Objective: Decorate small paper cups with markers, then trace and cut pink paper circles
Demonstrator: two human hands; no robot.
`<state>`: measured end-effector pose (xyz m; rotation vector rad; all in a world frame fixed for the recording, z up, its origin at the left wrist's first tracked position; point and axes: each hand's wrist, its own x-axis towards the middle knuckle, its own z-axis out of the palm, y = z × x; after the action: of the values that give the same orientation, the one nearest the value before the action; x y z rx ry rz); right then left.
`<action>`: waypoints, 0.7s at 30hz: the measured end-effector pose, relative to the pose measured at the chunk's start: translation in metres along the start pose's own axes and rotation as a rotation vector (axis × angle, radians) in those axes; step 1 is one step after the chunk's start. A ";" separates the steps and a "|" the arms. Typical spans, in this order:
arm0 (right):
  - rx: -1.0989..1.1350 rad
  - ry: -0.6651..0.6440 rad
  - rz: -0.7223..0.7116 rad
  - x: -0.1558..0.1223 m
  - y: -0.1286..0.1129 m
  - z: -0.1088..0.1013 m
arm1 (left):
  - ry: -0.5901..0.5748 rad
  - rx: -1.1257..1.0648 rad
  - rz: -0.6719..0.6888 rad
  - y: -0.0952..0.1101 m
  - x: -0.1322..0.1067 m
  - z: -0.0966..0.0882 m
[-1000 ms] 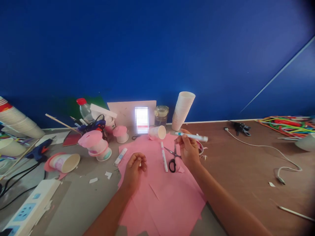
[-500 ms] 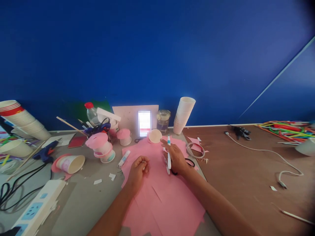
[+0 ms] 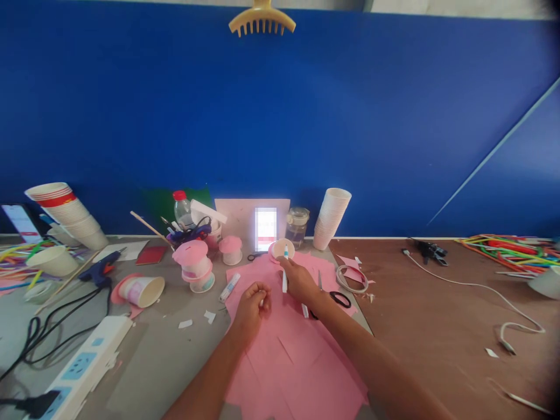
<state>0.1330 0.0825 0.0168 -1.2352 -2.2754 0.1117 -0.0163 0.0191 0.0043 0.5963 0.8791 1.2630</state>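
Observation:
My right hand (image 3: 300,278) is closed around a white pen with a blue band (image 3: 285,283), held upright. Just beyond it a paper cup (image 3: 283,249) with pink paper at its edge lies with its mouth toward me. My left hand (image 3: 254,309) is curled over the pink paper sheets (image 3: 280,373), fingers pressed together; a small white bit shows between them, too small to name. Scissors with black handles (image 3: 340,299) lie partly under my right wrist. A small white piece (image 3: 305,311) rests beside that forearm. Left of my left hand is a white tube (image 3: 230,287).
Pink-topped cups (image 3: 195,265), a glass jar (image 3: 297,227) and a tall cup stack (image 3: 331,219) stand at the back, around a lit phone (image 3: 266,228). At left are a glue gun (image 3: 100,268) and power strip (image 3: 83,367). A white cable (image 3: 472,284) crosses the brown table.
My right hand has moved left and forward with the pen, close to the cup's mouth, uncovering more of the scissors. The left hand stays curled in about the same place. The view has tilted up slightly.

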 end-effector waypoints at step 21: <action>0.158 0.099 -0.435 -0.051 -0.044 -0.003 | -0.240 -0.364 -0.065 0.003 -0.003 -0.002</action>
<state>0.1233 0.0161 0.0124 -0.6334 -2.3404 0.0663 -0.0197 0.0167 0.0068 0.4131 0.4511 1.2247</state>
